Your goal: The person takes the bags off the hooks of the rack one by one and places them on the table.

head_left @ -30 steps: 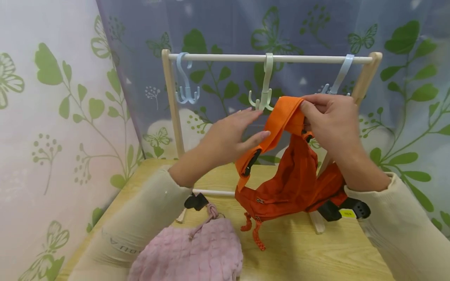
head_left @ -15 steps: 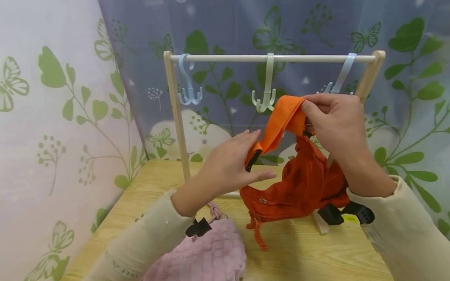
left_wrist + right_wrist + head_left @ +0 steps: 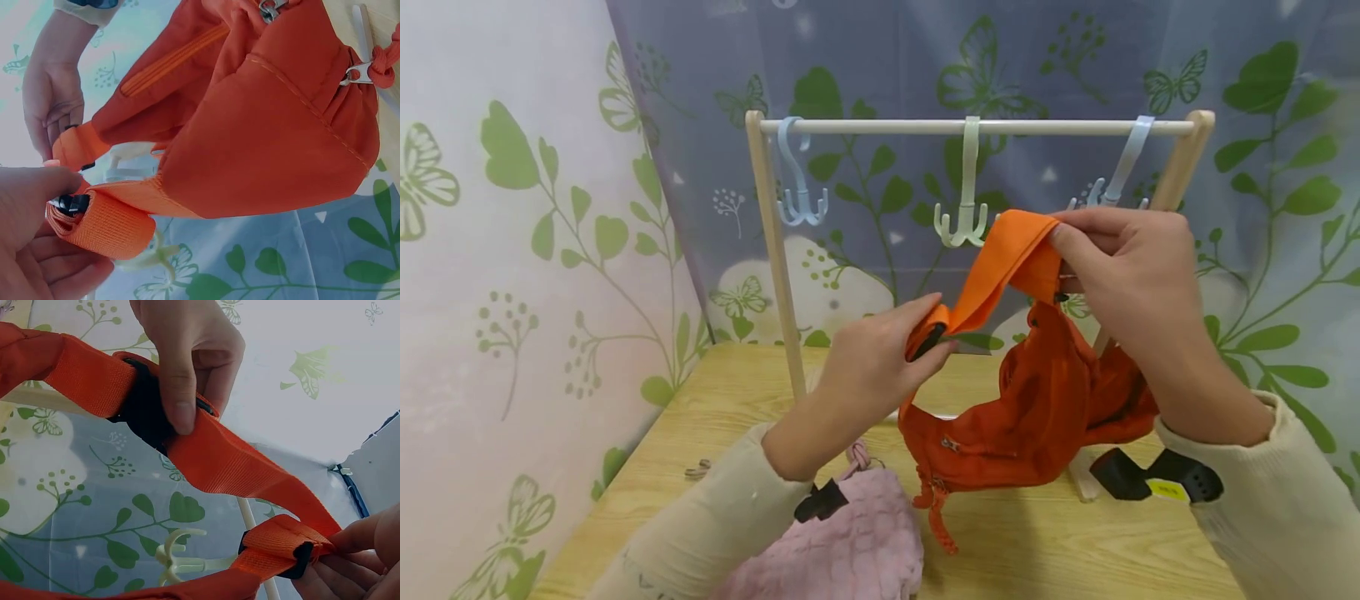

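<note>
An orange-red cloth shoulder bag (image 3: 1000, 425) with zips and braided pulls hangs from its bright orange webbing strap (image 3: 1000, 262) in the head view. My right hand (image 3: 1150, 279) pinches that strap at its upper bend. Lower down and to the left, my left hand (image 3: 872, 354) grips it by a black buckle (image 3: 147, 403), the thumb laid over the webbing in the right wrist view. A pale green multi-prong hook (image 3: 966, 218) hangs just behind the strap's upper bend, its right prongs close to the fabric.
A wooden-sided rack (image 3: 775, 242) with a white top rod (image 3: 880, 127) stands on the wooden table (image 3: 700, 400). Blue hooks hang on the left (image 3: 801, 179) and right (image 3: 1123, 162). A pink quilted bag (image 3: 857, 542) lies in front, partly under my left forearm.
My left hand has moved down from beside the green hook and taken hold of the strap at the buckle. My right hand keeps its pinch and has shifted slightly right.
</note>
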A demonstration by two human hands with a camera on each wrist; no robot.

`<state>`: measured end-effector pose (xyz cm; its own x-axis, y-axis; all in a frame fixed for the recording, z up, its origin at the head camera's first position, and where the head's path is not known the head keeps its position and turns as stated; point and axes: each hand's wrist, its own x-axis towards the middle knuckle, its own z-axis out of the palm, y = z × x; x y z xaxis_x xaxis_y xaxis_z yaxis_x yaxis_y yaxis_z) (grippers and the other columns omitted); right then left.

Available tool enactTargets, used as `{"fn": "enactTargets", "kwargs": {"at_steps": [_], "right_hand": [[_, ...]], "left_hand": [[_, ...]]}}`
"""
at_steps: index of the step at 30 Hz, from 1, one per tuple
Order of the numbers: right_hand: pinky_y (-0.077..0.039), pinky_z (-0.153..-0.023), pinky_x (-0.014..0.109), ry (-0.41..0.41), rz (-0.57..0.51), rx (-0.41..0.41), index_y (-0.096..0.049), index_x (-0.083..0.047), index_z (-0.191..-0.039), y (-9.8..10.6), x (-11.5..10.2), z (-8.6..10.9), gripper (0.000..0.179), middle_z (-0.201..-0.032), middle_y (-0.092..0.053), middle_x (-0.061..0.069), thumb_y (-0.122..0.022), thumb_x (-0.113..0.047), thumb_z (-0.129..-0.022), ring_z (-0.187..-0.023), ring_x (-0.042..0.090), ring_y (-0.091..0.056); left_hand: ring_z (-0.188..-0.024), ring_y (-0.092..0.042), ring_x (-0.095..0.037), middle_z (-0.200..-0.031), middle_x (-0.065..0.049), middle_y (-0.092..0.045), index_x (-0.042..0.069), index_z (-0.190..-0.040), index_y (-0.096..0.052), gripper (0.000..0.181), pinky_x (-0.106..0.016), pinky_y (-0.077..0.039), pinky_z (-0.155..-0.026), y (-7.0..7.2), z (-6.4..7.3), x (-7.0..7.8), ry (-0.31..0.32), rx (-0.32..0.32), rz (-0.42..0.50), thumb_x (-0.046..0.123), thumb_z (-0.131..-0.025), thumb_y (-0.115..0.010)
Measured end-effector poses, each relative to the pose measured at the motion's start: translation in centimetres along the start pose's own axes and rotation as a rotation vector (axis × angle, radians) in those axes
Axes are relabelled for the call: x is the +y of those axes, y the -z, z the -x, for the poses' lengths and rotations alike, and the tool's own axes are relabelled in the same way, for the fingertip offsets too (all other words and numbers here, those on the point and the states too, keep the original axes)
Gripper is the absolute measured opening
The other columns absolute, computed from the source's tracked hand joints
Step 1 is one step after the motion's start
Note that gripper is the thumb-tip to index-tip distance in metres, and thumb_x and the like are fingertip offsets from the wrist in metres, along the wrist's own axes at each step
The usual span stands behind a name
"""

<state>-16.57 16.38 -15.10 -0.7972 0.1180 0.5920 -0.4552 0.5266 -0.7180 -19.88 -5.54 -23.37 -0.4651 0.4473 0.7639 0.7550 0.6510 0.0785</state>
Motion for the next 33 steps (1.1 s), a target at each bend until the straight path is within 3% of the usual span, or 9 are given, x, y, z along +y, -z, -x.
{"fn": "enactTargets", "kwargs": {"at_steps": [4,6,13,16,20,27,33], "right_hand": [[-0.054,-0.064,0.015,-0.010,0.041,-0.006,-0.071,-0.005,-0.116,0.4,0.2,0.4,0.030,-0.104,-0.072,0.013,-0.060,-0.024,-0.097,-0.067,0.000,-0.069],[-0.053,-0.064,0.013,-0.020,0.065,-0.014,-0.070,-0.005,-0.118,0.6,0.4,0.7,0.031,-0.107,-0.071,0.015,-0.060,-0.025,-0.097,-0.065,-0.001,-0.069],[-0.052,-0.062,0.011,-0.005,0.144,-0.057,-0.070,-0.004,-0.119,1.1,1.5,1.4,0.032,-0.108,-0.070,0.021,-0.059,-0.025,-0.097,-0.063,-0.005,-0.066],[-0.047,-0.052,0.013,0.010,0.215,-0.070,-0.070,-0.004,-0.119,1.4,2.0,2.0,0.033,-0.103,-0.071,0.022,-0.059,-0.026,-0.098,-0.061,-0.009,-0.063],[-0.040,-0.042,0.023,0.048,0.313,-0.063,-0.072,-0.005,-0.115,1.8,2.6,3.0,0.030,-0.088,-0.073,0.020,-0.061,-0.026,-0.097,-0.057,-0.010,-0.058],[-0.039,-0.042,0.022,0.096,0.357,-0.079,-0.074,-0.003,-0.110,2.1,3.6,4.7,0.025,-0.072,-0.071,0.011,-0.066,-0.022,-0.094,-0.054,-0.002,-0.055],[-0.043,-0.043,0.022,0.065,0.382,-0.121,-0.072,-0.001,-0.112,2.3,5.2,5.9,0.028,-0.077,-0.073,0.014,-0.065,-0.022,-0.095,-0.056,-0.007,-0.057]], "left_hand": [[-0.046,-0.044,-0.007,-0.068,0.000,-0.066,0.004,-0.122,-0.068,0.037,-0.020,-0.033,-0.044,0.2,0.1,-0.1,-0.033,0.046,0.040,0.020,-0.089,-0.073],[-0.044,-0.038,-0.006,-0.060,0.002,-0.060,0.004,-0.120,-0.069,0.034,-0.019,-0.028,-0.043,0.2,0.2,-0.2,-0.042,0.064,0.061,0.018,-0.089,-0.071],[-0.044,-0.033,-0.004,-0.054,0.005,-0.051,0.002,-0.116,-0.070,0.029,-0.019,-0.025,-0.043,0.1,0.5,-0.4,-0.016,0.096,0.144,0.015,-0.090,-0.070],[-0.042,-0.031,-0.003,-0.053,0.005,-0.051,0.002,-0.115,-0.071,0.028,-0.019,-0.024,-0.041,0.1,0.6,-0.3,0.012,0.083,0.213,0.015,-0.090,-0.069],[-0.042,-0.037,-0.001,-0.057,0.006,-0.056,0.005,-0.114,-0.072,0.025,-0.019,-0.029,-0.040,0.3,0.9,0.3,0.103,0.023,0.338,0.016,-0.092,-0.067],[-0.041,-0.047,-0.006,-0.058,0.011,-0.060,0.015,-0.114,-0.073,0.023,-0.024,-0.037,-0.041,0.8,1.4,1.3,0.317,-0.153,0.481,0.023,-0.093,-0.065],[-0.044,-0.053,-0.008,-0.066,0.011,-0.067,0.016,-0.114,-0.074,0.023,-0.024,-0.041,-0.046,0.5,1.8,1.5,0.393,-0.284,0.560,0.025,-0.094,-0.066]]}}
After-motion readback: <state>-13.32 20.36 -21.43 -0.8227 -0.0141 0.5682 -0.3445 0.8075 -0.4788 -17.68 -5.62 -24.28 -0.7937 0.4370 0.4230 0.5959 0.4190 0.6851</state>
